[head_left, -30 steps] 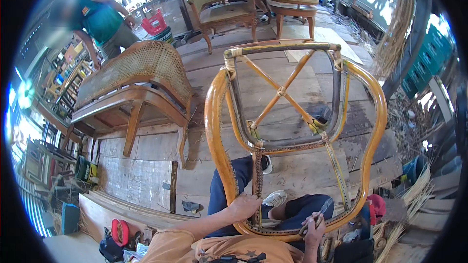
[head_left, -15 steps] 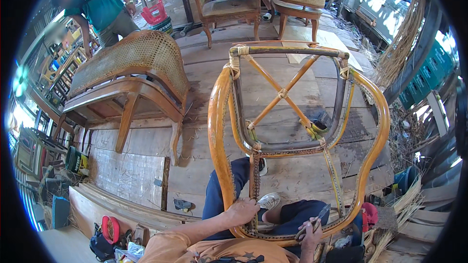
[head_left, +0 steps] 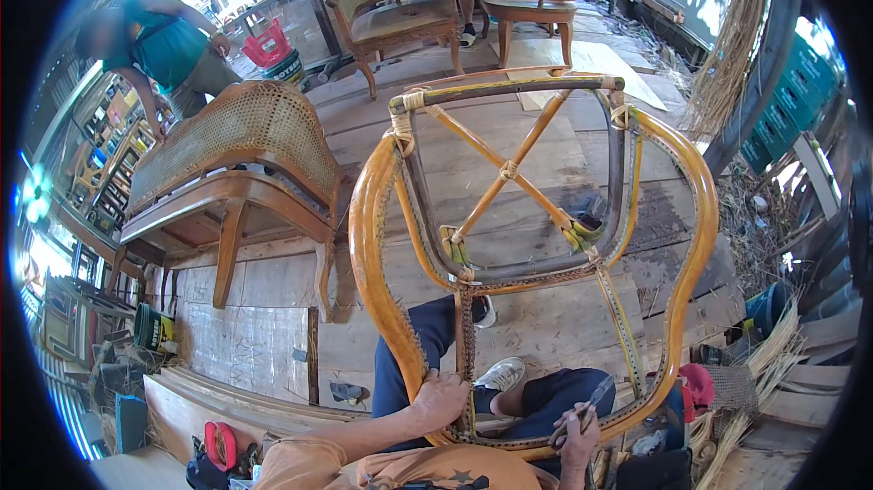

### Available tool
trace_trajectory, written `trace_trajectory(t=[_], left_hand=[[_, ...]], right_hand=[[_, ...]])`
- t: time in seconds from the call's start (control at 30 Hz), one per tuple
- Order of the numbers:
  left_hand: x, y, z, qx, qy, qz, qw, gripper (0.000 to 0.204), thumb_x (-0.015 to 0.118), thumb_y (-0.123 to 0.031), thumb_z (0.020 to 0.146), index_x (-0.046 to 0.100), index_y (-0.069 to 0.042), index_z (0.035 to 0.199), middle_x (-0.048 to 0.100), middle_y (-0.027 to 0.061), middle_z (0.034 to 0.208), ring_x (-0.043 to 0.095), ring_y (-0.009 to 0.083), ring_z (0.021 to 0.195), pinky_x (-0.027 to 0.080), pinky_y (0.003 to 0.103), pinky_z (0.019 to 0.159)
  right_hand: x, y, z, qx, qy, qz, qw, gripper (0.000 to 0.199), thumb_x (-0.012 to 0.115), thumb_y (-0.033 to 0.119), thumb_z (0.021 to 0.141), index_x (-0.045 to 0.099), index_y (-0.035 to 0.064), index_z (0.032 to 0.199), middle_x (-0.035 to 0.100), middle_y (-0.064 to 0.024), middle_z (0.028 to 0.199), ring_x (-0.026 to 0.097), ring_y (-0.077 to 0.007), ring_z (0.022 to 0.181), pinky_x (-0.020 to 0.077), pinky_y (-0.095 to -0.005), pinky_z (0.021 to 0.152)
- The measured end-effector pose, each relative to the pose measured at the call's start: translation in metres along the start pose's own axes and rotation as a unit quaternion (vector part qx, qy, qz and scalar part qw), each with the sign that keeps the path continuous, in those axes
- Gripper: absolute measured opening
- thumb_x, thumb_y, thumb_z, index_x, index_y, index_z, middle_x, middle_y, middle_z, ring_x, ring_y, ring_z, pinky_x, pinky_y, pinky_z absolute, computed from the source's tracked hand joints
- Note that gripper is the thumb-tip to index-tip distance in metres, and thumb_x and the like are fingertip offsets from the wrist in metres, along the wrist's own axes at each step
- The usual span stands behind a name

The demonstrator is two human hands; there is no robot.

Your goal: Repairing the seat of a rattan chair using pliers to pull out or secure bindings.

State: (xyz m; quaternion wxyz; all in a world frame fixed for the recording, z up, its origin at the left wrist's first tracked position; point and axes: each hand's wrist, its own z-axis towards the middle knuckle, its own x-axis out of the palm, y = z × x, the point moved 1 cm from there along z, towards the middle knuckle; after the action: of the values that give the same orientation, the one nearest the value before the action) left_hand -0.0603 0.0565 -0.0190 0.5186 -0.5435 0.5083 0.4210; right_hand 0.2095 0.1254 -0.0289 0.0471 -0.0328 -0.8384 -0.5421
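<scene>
In front of me stands a glossy rattan chair frame (head_left: 368, 245), with curved side poles, a dark back hoop and crossed canes tied with wrapped binding. Small perforations run along its inner edge. My left hand (head_left: 443, 401) is closed around the frame's lower left part, beside an upright. Near the lower right curve, my right hand (head_left: 579, 440) grips a grey metal tool (head_left: 601, 389) that looks like pliers or cutters, its tip pointing up and away. The fingers partly hide its handles. My legs (head_left: 414, 345) extend under and inside the frame.
A cane-backed wooden settee (head_left: 245, 140) stands at left, with a bent-over person (head_left: 168, 45) behind it. Two wooden chairs (head_left: 396, 13) are at the back. A red basket (head_left: 265, 45) tops a bucket. Loose fibres (head_left: 732, 63) hang at right; planks (head_left: 236, 399) lie lower left.
The view has turned slightly, so the background chairs and upper chair frame appear farther left. Both hands keep their holds and have barely moved.
</scene>
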Motion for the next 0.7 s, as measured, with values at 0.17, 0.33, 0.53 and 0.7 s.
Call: trace_trajectory(t=[0.17, 0.33, 0.53, 0.7], left_hand=[[-0.0067, -0.0009, 0.0040, 0.008, 0.007, -0.004, 1.000, 0.015, 0.061, -0.023, 0.080, 0.060, -0.008, 0.085, 0.059, 0.0086, 0.081, 0.060, 0.0247, 0.081, 0.042, 0.039, 0.077], [0.0017, 0.0000, 0.0012, 0.008, 0.013, -0.035, 0.999, 0.015, 0.059, -0.023, 0.083, 0.061, -0.008, 0.085, 0.058, 0.0092, 0.080, 0.061, 0.0246, 0.081, 0.043, 0.037, 0.075], [-0.0016, 0.0012, 0.0019, -0.003, 0.013, -0.038, 0.999, 0.014, 0.058, -0.023, 0.083, 0.060, -0.009, 0.084, 0.058, 0.0094, 0.080, 0.061, 0.0252, 0.082, 0.043, 0.038, 0.075], [0.0001, 0.0008, 0.0045, -0.013, 0.012, -0.047, 0.999, 0.014, 0.058, -0.023, 0.082, 0.061, -0.010, 0.085, 0.059, 0.0100, 0.082, 0.061, 0.0255, 0.083, 0.043, 0.038, 0.075]], right_hand=[[-0.0006, 0.0014, 0.0000, 0.000, 0.001, -0.001, 1.000, 0.020, 0.051, 0.005, 0.091, 0.050, -0.0014, 0.109, 0.057, -0.0075, 0.082, 0.058, -0.0140, 0.067, 0.0508, -0.0253, 0.063], [-0.0025, -0.0022, 0.0015, -0.006, 0.014, 0.009, 1.000, 0.020, 0.051, 0.006, 0.091, 0.050, -0.0014, 0.110, 0.057, -0.0074, 0.081, 0.059, -0.0140, 0.067, 0.0506, -0.0251, 0.063], [-0.0008, -0.0034, 0.0018, -0.012, 0.012, -0.003, 1.000, 0.021, 0.051, 0.007, 0.090, 0.049, -0.0005, 0.111, 0.057, -0.0072, 0.081, 0.059, -0.0134, 0.065, 0.0463, -0.0216, 0.053], [-0.0016, -0.0041, 0.0029, -0.018, 0.010, -0.006, 1.000, 0.020, 0.052, 0.005, 0.090, 0.050, -0.0019, 0.109, 0.057, -0.0081, 0.081, 0.058, -0.0139, 0.065, 0.0508, -0.0253, 0.061]])
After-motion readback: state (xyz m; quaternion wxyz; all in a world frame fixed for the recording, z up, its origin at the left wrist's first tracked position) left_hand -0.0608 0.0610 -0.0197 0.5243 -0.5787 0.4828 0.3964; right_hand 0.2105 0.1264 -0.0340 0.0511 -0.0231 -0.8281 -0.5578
